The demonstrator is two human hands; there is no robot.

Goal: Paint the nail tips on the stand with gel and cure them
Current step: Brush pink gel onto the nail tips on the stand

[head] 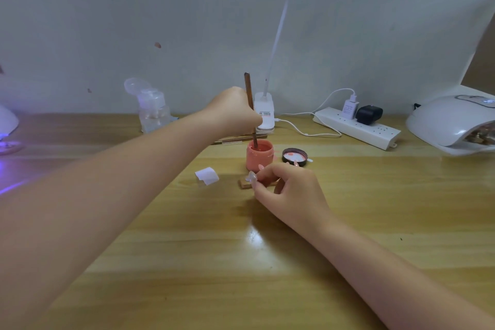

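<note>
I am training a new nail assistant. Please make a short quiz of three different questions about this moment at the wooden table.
1. True or false: the black round lid is screwed onto the pink gel jar.
2. Which hand holds the brown brush that dips into the jar: A left, B right?
3. Fill in: the right hand pinches a clear nail tip on the small wooden ____.

Key: 1 false, the lid lies beside the jar; 2 A, the left hand; 3 stand.

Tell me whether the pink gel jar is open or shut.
Open: the pink gel jar has no lid, the brush dips into it, and its lid lies beside it.
</note>
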